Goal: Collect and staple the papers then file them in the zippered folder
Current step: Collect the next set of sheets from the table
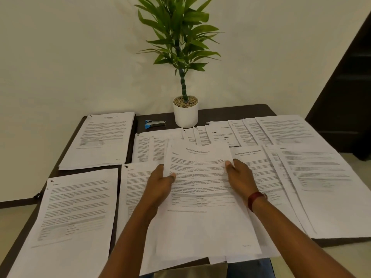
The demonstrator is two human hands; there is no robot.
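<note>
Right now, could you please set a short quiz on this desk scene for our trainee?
1. True or false: the stapler lies left of the pot.
2. What do the left hand and right hand grip? A) a sheaf of papers; B) the stapler; C) the pot.
3. Which wrist wears the red band?

Key: 1 true; 2 A; 3 the right wrist.

Held sheet: "Sample Financial Statement", "Section 1".
</note>
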